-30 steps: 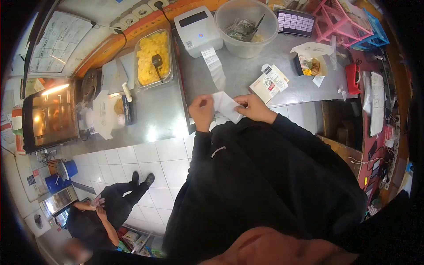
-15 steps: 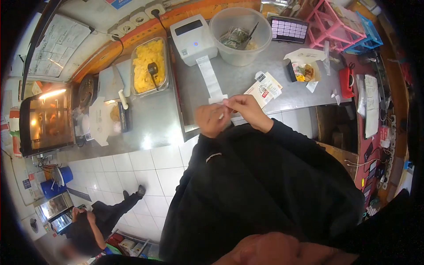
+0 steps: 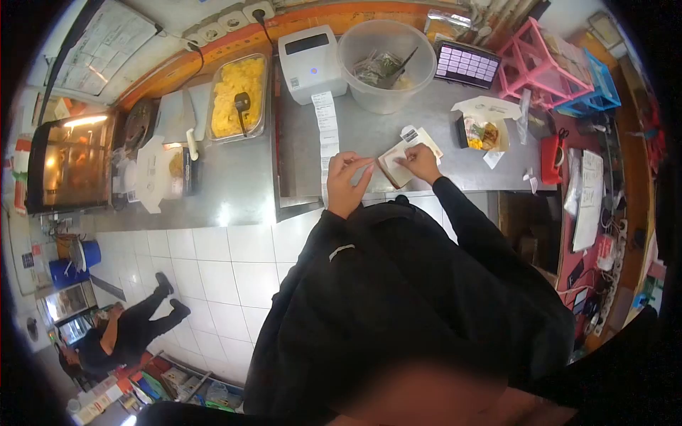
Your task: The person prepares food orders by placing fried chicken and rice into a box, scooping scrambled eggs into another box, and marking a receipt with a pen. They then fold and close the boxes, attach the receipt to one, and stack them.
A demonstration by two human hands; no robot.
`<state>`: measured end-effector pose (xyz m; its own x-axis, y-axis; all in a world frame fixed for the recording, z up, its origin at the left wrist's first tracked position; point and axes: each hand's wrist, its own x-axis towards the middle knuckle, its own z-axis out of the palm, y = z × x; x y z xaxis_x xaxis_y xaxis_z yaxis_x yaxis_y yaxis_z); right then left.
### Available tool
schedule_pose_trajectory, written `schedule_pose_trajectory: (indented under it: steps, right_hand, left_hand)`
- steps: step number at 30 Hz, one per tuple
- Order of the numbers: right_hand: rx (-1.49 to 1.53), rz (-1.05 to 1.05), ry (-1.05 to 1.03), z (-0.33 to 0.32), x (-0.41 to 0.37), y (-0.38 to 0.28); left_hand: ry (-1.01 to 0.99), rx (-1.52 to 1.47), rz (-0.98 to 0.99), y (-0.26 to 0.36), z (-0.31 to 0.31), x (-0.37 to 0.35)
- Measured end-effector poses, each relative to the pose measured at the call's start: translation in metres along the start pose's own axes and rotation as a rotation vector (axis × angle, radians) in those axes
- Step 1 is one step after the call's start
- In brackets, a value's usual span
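My left hand (image 3: 347, 183) is held over the front of the steel counter, palm partly turned up. Its fingers are stretched out and nothing shows in them. Just behind it, a long printed receipt strip (image 3: 327, 131) hangs from the white label printer (image 3: 308, 65) and runs down to the counter's edge. To the right, my right hand (image 3: 422, 163) has its fingers closed on a pale paper card (image 3: 393, 169) with a brown edge. More printed papers (image 3: 428, 140) lie under and behind that card.
A round plastic tub (image 3: 387, 67), a tablet (image 3: 467, 62) and pink racks (image 3: 543, 64) line the back. An open food box (image 3: 483, 131) stands right. Left are a tray of yellow food (image 3: 239, 96), a knife (image 3: 190, 135) and another box (image 3: 170, 174). A co-worker (image 3: 128, 330) is lower left.
My hands have come apart; the right moved right onto the papers and the left let go of the strip's end. More receipt now hangs from the printer. The co-worker's posture has changed.
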<state>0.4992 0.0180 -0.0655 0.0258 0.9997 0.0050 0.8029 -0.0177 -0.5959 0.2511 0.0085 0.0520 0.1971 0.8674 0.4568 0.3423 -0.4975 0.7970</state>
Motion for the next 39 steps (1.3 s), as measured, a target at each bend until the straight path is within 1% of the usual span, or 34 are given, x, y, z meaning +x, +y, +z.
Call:
schedule_pose_trajectory:
  steps: [3, 4, 7, 8, 9, 11, 12, 15, 18, 21, 24, 27, 29, 30, 32, 33, 34, 35, 36, 38, 39]
  right_hand:
    - [-0.062, 0.018, 0.017, 0.005, -0.007, 0.001]
    - [-0.143, 0.072, -0.053, 0.003, -0.008, -0.001]
    - [-0.372, 0.084, -0.092, -0.002, -0.011, -0.011]
    - [-0.380, 0.104, -0.141, 0.002, -0.009, -0.008]
    - [-0.419, 0.051, -0.082, 0.000, -0.008, -0.008]
    - [-0.496, -0.052, 0.032, -0.005, -0.009, -0.007]
    - [-0.502, -0.003, -0.120, -0.017, -0.007, -0.014]
    - [-0.427, -0.062, -0.027, -0.018, -0.009, -0.021]
    - [-0.332, -0.018, -0.079, -0.024, -0.006, -0.022]
    - [-0.317, -0.036, 0.095, -0.021, -0.003, -0.003]
    - [-0.282, 0.077, 0.185, -0.014, 0.003, 0.011]
    - [-0.259, 0.020, 0.217, -0.001, -0.001, 0.008]
    - [-0.239, -0.041, 0.166, 0.002, -0.008, 0.003]
    - [-0.225, -0.080, 0.141, 0.003, -0.013, -0.001]
    - [-0.151, -0.120, 0.201, 0.007, -0.016, 0.004]
    - [-0.002, -0.187, 0.212, 0.015, -0.006, 0.021]
    - [-0.156, -0.050, 0.199, 0.008, -0.006, 0.010]
    - [-0.242, 0.035, 0.232, 0.011, -0.002, 0.008]
    - [-0.264, 0.014, 0.333, 0.011, 0.001, 0.004]
    - [-0.255, 0.025, 0.295, 0.011, 0.012, -0.008]
    - [-0.248, 0.037, 0.282, 0.012, 0.019, -0.018]
  left_hand:
    - [0.082, 0.070, -0.035, -0.001, -0.002, -0.006]
    - [0.112, 0.093, -0.055, -0.002, -0.001, -0.011]
    - [0.181, 0.145, -0.128, -0.002, 0.004, -0.027]
    - [0.194, 0.157, -0.167, -0.001, 0.005, -0.032]
    - [0.208, 0.169, -0.206, 0.001, 0.006, -0.036]
    - [0.234, 0.199, -0.220, 0.004, 0.008, -0.042]
    - [0.253, 0.224, -0.231, 0.005, 0.010, -0.047]
    - [0.316, 0.250, -0.265, 0.010, 0.018, -0.056]
    - [0.362, 0.261, -0.309, 0.017, 0.023, -0.059]
    - [0.383, 0.267, -0.355, 0.028, 0.032, -0.066]
    - [0.392, 0.301, -0.382, 0.037, 0.034, -0.074]
    - [0.393, 0.358, -0.392, 0.032, 0.035, -0.092]
    - [0.411, 0.379, -0.397, 0.033, 0.032, -0.098]
    - [0.422, 0.395, -0.396, 0.033, 0.028, -0.101]
    - [0.460, 0.423, -0.405, 0.028, 0.014, -0.104]
    - [0.488, 0.427, -0.374, 0.024, 0.003, -0.103]
    - [0.549, 0.418, -0.375, 0.016, -0.013, -0.101]
    - [0.601, 0.397, -0.389, 0.008, -0.026, -0.104]
    - [0.690, 0.295, -0.451, -0.001, -0.041, -0.106]
    - [0.819, 0.114, -0.551, -0.027, -0.081, -0.101]
    - [0.871, 0.166, -0.504, -0.044, -0.105, -0.098]
